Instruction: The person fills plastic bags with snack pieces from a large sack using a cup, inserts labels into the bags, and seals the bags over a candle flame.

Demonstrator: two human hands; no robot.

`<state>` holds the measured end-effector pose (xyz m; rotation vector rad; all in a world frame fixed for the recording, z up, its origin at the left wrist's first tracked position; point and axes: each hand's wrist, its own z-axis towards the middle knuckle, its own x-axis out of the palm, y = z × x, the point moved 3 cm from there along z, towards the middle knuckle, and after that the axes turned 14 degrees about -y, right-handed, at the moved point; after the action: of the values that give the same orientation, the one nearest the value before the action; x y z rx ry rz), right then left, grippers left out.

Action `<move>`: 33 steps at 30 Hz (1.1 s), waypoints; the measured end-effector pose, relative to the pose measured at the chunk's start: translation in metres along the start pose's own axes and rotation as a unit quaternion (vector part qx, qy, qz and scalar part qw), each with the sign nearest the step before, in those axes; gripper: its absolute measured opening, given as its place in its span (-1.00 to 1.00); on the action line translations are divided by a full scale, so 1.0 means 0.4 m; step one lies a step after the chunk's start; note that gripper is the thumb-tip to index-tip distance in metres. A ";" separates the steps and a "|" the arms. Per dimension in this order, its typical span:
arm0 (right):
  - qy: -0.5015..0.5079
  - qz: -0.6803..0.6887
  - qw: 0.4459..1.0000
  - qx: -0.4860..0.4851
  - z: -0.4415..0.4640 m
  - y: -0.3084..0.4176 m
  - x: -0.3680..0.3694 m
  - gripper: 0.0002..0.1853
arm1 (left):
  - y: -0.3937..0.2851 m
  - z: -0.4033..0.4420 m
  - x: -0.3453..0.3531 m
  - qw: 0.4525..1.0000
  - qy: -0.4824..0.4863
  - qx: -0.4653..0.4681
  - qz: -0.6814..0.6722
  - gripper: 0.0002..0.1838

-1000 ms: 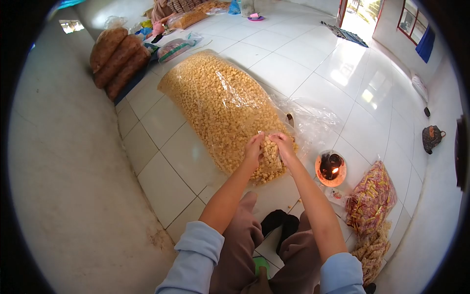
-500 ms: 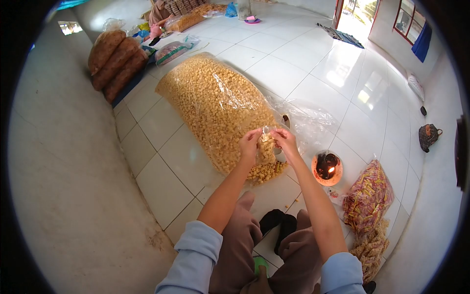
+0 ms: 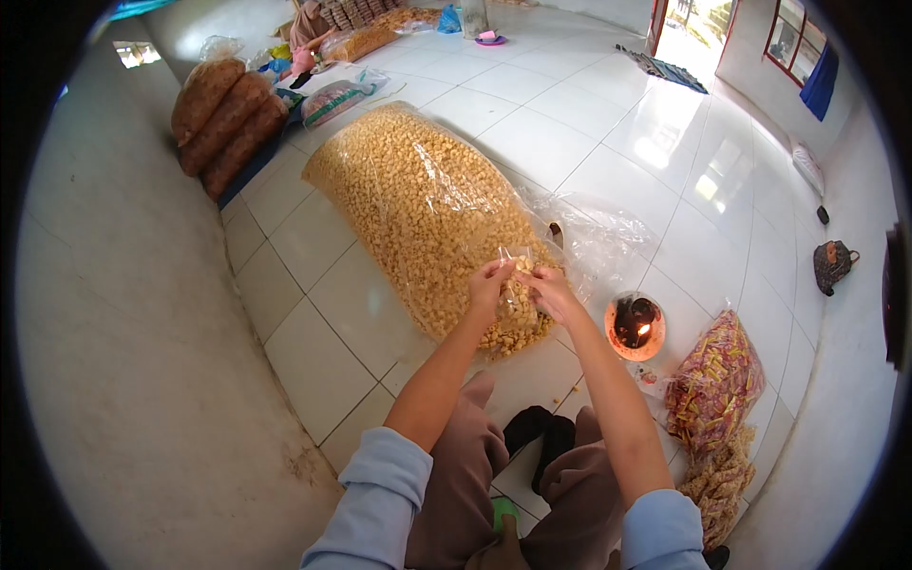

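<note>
Between my two hands is a small clear plastic bag [image 3: 518, 302] filled with pale yellow snack pieces, its top edge showing above my fingers. My left hand [image 3: 488, 288] pinches the bag's left side near the top. On the other side, my right hand [image 3: 551, 292] grips it with bent fingers. Behind and below lies a very large clear sack [image 3: 408, 199] full of the same small snack pieces, its mouth toward me. Loose pieces [image 3: 513, 337] spill at that mouth.
A bowl with a small flame [image 3: 635, 325] stands on the tiles to my right. Beyond it lies a bag of red and yellow packets [image 3: 714, 380]. Filled brown sacks [image 3: 228, 119] are stacked at the left wall. Another person [image 3: 306, 33] sits at the back.
My fingers have moved slightly down the small bag and closer together. More of the bag's clear top now shows above them.
</note>
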<state>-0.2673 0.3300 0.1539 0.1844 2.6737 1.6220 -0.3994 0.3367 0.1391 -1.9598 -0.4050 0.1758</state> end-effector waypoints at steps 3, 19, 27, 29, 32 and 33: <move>-0.006 -0.010 1.000 -0.025 0.014 -0.008 -0.002 -0.66 | 0.001 0.005 0.010 0.996 0.041 -0.011 -0.077 -0.79; -0.080 -0.016 0.995 -0.053 0.011 -0.010 0.011 -0.70 | 0.001 0.000 -0.001 0.999 0.010 0.015 -0.035 -0.80; -0.130 -0.077 0.977 -0.153 0.056 -0.038 0.014 -0.73 | 0.011 0.000 0.000 0.999 -0.030 0.004 -0.026 -0.81; -0.119 -0.024 0.983 -0.136 0.048 -0.036 0.022 -0.72 | 0.021 0.006 -0.006 0.999 -0.032 -0.009 -0.001 -0.82; -0.114 0.041 0.990 -0.070 0.064 -0.044 0.023 -0.72 | 0.018 0.005 -0.013 0.999 -0.035 -0.021 0.024 -0.82; -0.121 0.053 0.991 -0.019 0.059 -0.043 0.025 -0.72 | 0.022 0.009 -0.014 0.999 -0.036 -0.021 0.024 -0.82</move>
<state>-0.2772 0.3441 0.1282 0.4958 2.4870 1.5619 -0.4040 0.3344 0.1292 -2.0109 -0.4109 0.2713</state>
